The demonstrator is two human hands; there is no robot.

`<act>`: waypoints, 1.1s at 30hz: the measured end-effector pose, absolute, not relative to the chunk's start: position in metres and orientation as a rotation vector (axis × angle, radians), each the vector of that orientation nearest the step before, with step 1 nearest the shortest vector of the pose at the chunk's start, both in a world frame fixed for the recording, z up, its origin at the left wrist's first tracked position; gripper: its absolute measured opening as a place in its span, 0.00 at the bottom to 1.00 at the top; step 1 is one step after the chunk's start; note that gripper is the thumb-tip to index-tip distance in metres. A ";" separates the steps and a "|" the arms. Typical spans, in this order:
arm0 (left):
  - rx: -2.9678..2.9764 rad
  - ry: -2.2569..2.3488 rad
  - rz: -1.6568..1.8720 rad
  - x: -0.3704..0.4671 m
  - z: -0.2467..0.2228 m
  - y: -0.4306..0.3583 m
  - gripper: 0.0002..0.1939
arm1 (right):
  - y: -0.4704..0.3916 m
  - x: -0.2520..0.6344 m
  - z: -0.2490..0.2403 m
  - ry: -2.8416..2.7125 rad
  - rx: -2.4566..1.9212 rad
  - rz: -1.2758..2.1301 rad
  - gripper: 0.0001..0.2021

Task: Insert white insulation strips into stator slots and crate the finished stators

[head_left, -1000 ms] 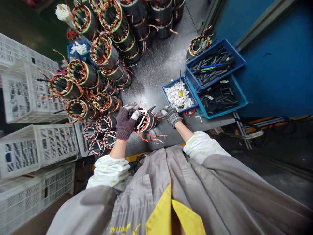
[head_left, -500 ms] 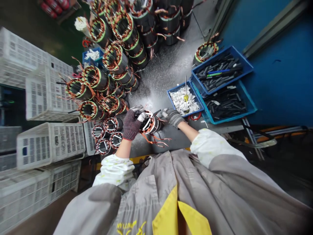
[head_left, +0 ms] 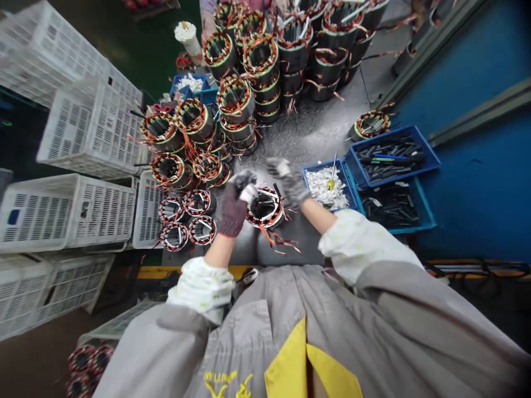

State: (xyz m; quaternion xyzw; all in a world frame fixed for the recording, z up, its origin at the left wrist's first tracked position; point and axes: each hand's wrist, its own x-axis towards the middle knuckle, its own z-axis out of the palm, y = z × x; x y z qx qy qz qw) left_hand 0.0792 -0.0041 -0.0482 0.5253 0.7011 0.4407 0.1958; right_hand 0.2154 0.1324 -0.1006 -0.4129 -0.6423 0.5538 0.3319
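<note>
Up and away goes the right hand (head_left: 292, 179), from just right of the wound ring (head_left: 264, 209) to beyond its far-right rim, blurring as it travels! That ring sits on the bench (head_left: 282, 143) with its open end facing up, between the two gloves and slightly nearer the body than either. Good work here, I'd judge, means steadying the ring with one hand while the other works its rim gently, and keeping those loose copper leads (head_left: 276, 239), trailing toward the bench edge, from snagging. Now the left hand (head_left: 237, 198): fingers part-curled, pale thumb tip right by the far-left rim, though whether it pinches anything I cannot tell. Over on the right, fingers loosely stretched toward the other hand, and the blur hides any catch there too. Just right of that glove lies a small blue tray (head_left: 352, 188) of white scraps, a yellow-handled tool (head_left: 331, 184) standing in it; farther right, a blue bin (head_left: 400, 174) of black pieces, and stacked rings (head_left: 265, 94) crowd the far side.
</note>
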 end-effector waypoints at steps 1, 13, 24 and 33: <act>1.464 2.010 1.289 0.086 -0.042 -0.014 0.21 | 0.134 0.234 -0.105 -1.478 -1.156 1.478 0.28; 1.598 1.921 0.408 0.073 -0.017 -0.028 0.20 | 0.090 0.276 -0.061 -1.616 -1.229 1.149 0.17; 1.917 1.868 0.057 0.126 -0.019 -0.041 0.16 | 0.094 0.200 0.018 -3.304 -0.995 0.246 0.14; 1.868 1.885 0.197 0.132 -0.025 -0.050 0.15 | 0.103 0.212 -0.038 -2.112 -1.055 1.054 0.21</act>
